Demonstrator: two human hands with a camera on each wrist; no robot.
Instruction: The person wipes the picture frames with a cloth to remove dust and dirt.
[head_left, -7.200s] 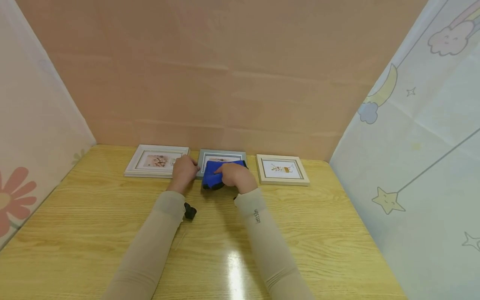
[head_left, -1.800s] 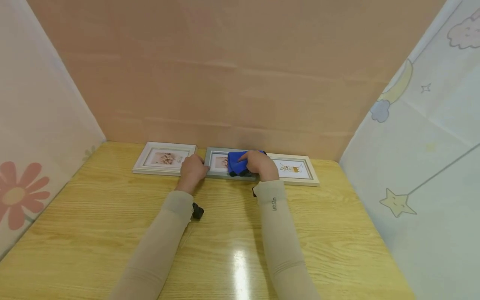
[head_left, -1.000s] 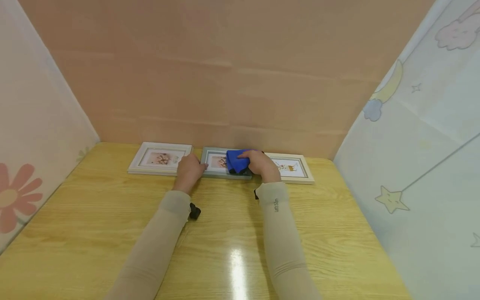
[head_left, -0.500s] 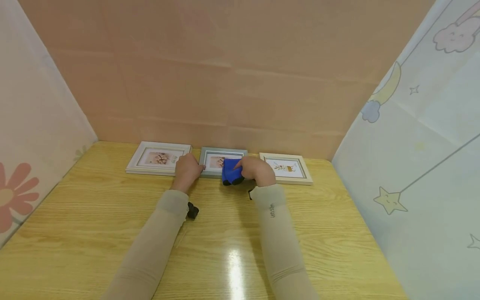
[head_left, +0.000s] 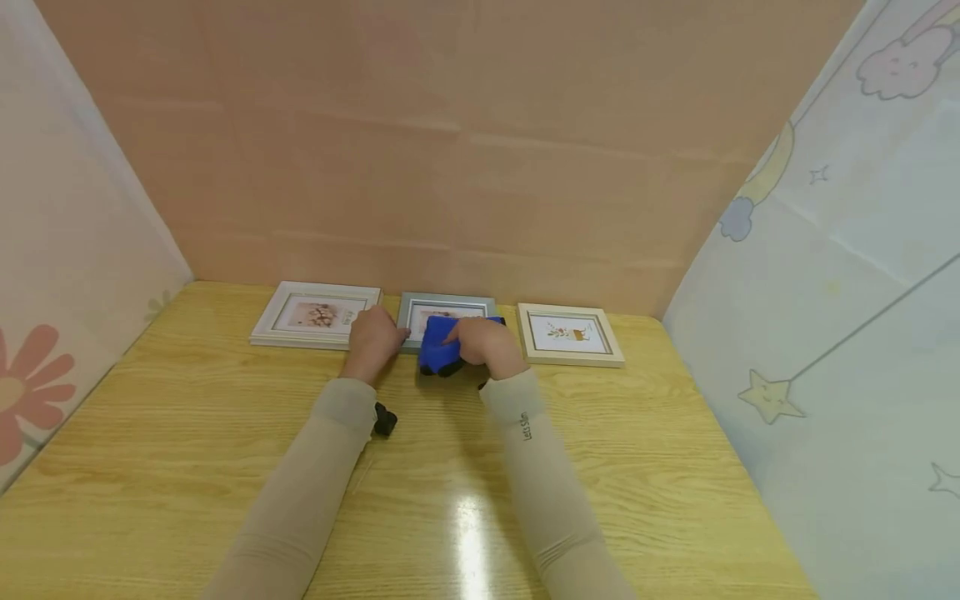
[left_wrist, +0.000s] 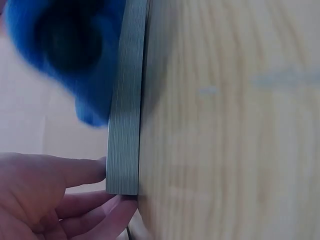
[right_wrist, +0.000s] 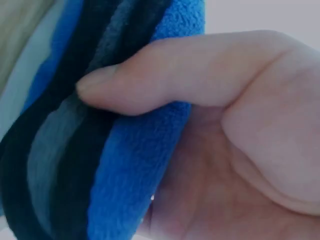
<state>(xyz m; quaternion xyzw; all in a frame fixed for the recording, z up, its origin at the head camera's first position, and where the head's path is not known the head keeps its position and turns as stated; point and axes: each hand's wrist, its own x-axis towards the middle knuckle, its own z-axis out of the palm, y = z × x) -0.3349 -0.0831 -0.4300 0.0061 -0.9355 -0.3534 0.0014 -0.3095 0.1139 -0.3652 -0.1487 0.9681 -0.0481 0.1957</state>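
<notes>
In the head view a grey-blue picture frame (head_left: 407, 310) lies flat near the back of the table, between two others. My left hand (head_left: 374, 340) grips its left end; in the left wrist view the thumb (left_wrist: 85, 171) is at the frame's upper edge, with the fingers (left_wrist: 102, 215) against its end. A folded blue cloth (head_left: 438, 343) with dark edging covers much of the picture. My right hand (head_left: 483, 342) holds this cloth, its thumb (right_wrist: 130, 80) pressed over the dark bands in the right wrist view. The cloth hangs over the frame's near edge.
To the left lies a white picture frame (head_left: 281, 337) with a flower print, partly behind my left hand. On the right is a cream frame (head_left: 570, 361). A tan backdrop (head_left: 450, 167) rises behind the wood-grain table (head_left: 637, 467), with printed sheets (head_left: 847, 333) at both sides.
Over the earlier frames my right hand took the blue cloth to the frame's right end, then back leftward and nearer the front edge. My left hand kept its hold on the frame.
</notes>
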